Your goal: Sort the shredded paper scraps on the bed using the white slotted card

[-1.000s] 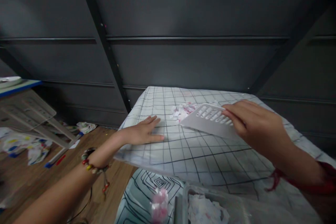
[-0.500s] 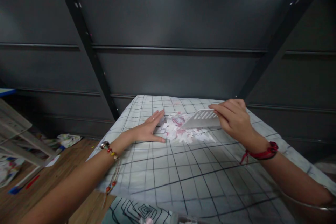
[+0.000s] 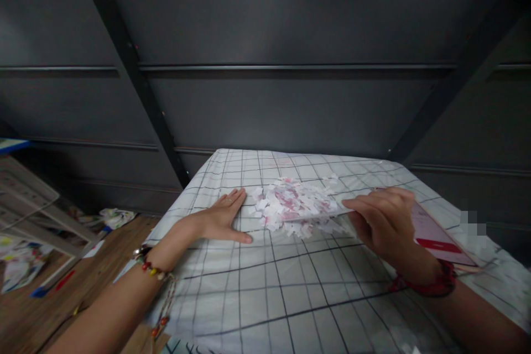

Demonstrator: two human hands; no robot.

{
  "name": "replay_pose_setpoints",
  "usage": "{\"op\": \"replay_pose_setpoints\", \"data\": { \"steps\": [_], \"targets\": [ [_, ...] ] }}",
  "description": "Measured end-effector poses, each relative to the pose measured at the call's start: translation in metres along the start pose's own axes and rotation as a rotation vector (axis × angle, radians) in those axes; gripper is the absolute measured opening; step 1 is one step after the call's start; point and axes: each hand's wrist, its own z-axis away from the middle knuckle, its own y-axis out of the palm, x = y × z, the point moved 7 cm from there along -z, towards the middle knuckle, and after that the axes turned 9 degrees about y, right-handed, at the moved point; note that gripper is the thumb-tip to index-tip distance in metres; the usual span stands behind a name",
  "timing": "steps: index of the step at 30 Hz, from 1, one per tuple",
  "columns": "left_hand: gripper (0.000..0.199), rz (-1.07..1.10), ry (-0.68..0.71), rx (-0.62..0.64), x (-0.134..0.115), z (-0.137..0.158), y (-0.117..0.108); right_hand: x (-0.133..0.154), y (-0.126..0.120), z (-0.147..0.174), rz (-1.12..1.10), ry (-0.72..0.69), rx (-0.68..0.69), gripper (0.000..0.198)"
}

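Note:
A loose heap of torn white and pink paper scraps point(image 3: 286, 199) lies on the white checked cloth point(image 3: 265, 282). My left hand point(image 3: 222, 218) rests palm down on the cloth left of the heap, thumb spread from the fingers and nothing held. In my right hand point(image 3: 381, 221), between thumb and fingers, is the end of a white slotted plastic panel point(image 3: 317, 215). It appears almost edge-on, low across the front of the heap, so its slots are hidden. Whether its lower edge touches the cloth I cannot tell.
Beyond my right wrist lies a flat device with a pink screen point(image 3: 442, 238). A dark panelled wall point(image 3: 265, 110) rises behind the table. On the left are a white-framed piece of furniture point(image 3: 37, 193) and litter point(image 3: 116, 218) on the wooden floor.
My left hand has drawn away to the left, off the heap's edge. My right hand has tipped the panel from a slant to nearly edge-on. The pink-screened device has come into view.

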Motion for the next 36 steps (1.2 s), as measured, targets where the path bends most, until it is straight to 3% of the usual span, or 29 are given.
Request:
{"op": "replay_pose_setpoints", "data": {
  "steps": [6,11,16,21,24,29,36],
  "targets": [
    [0.118,-0.019,-0.034,0.038,-0.001,0.0,0.001,-0.003,0.008,0.003,0.01,-0.024,0.018,0.012],
    [0.115,-0.044,-0.002,0.02,-0.006,0.001,0.002,0.011,0.011,0.0,0.049,-0.089,0.077,0.015],
    [0.114,-0.057,0.023,0.001,-0.013,-0.001,0.001,0.021,-0.001,-0.003,-0.004,-0.14,0.036,0.017],
    [0.112,-0.074,0.012,-0.007,-0.013,-0.001,0.0,0.015,-0.01,-0.001,0.021,-0.076,0.003,0.027],
    [0.11,-0.082,0.009,-0.016,-0.014,0.0,-0.001,0.019,-0.004,0.0,0.074,-0.075,0.069,0.035],
    [0.107,-0.077,-0.005,-0.019,-0.014,0.0,-0.001,0.035,-0.002,0.003,0.038,-0.204,0.179,0.037],
    [0.101,-0.1,0.014,-0.04,-0.012,0.001,-0.002,0.033,-0.013,0.002,-0.019,-0.163,0.171,0.032]
  ]
}}
